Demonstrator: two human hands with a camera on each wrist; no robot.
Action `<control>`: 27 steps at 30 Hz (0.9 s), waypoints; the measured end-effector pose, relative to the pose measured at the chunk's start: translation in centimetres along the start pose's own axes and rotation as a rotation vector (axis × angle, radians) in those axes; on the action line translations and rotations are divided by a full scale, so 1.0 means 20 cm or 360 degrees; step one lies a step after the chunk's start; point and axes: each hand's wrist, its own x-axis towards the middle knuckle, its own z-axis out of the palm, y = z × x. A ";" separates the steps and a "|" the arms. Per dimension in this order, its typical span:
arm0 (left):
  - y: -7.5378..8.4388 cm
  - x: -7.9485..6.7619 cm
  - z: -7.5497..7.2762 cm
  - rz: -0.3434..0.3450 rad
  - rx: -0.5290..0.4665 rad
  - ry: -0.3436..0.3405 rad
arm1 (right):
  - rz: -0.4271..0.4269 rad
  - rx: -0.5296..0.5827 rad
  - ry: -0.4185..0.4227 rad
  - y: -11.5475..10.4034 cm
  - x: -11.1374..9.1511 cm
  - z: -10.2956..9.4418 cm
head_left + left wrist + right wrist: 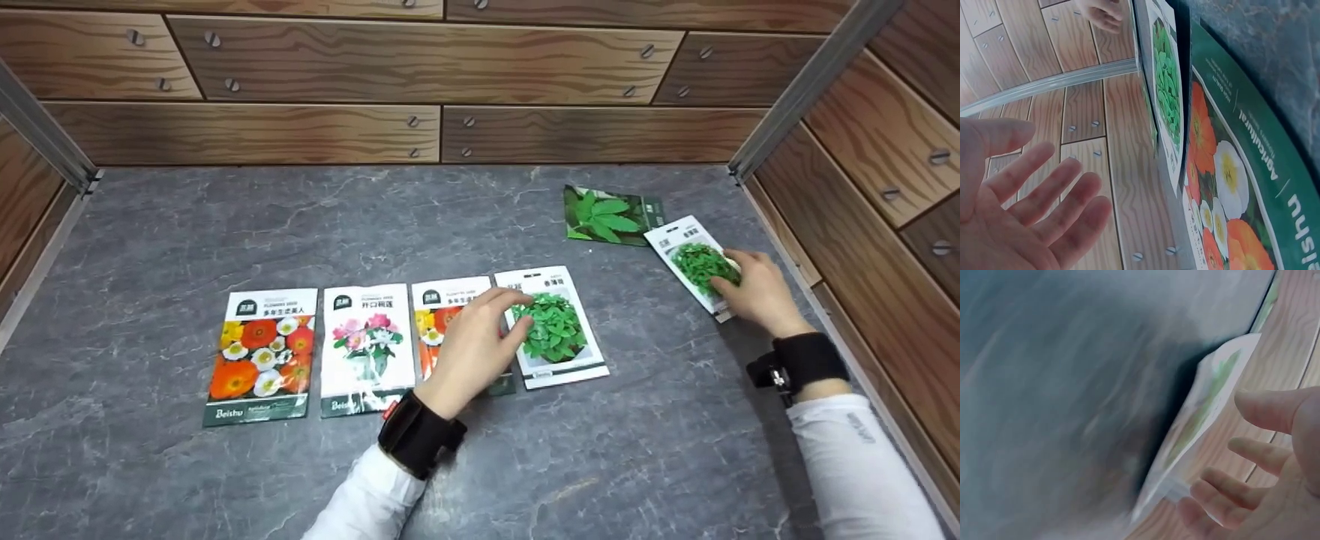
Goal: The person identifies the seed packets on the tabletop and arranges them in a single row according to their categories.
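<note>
My left hand (472, 341) hovers with relaxed, parted fingers over a poppy seed packet (430, 330) and the left edge of a green herb packet (559, 330). In the left wrist view its fingers (1075, 216) are spread and hold nothing. At the right, my right hand (761, 289) is over the lower right side of a second herb packet (697, 262), which lies slanted. The right wrist view shows this packet (1202, 410) curved, one edge raised, with the loosely bent fingers (1264, 453) beside it, not closed round it.
A dark green leaf packet (604, 217) lies behind the slanted one, which meets its corner. To the left stand in line another poppy packet (262, 356) and a pink-flower packet (367, 349). Wood-patterned walls (420, 64) border the grey marbled table (187, 225).
</note>
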 end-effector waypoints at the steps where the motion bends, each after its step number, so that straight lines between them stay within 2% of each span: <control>1: 0.00 0.00 0.00 0.0000 -0.0001 0.0006 | 0.0010 -0.0006 -0.0001 0.02 0.00 0.00; 8: -0.01 0.00 -0.01 -0.0012 -0.0013 0.0019 | 0.0108 -0.0024 -0.0152 0.10 0.02 -0.03; 12: -0.01 0.00 -0.01 -0.0029 -0.0015 0.0009 | 0.0157 -0.0022 -0.0276 0.09 0.02 -0.05; 15: 0.00 0.00 -0.01 -0.0028 -0.0010 0.0013 | 0.0185 -0.0041 -0.0315 0.08 0.02 -0.06; 20: 0.00 0.00 -0.01 -0.0038 -0.0023 0.0024 | 0.0236 -0.0038 -0.0199 0.04 -0.01 -0.07; 27: 0.00 0.00 0.00 -0.0017 -0.0082 0.0126 | 0.0209 0.0282 0.0039 -0.05 -0.07 -0.09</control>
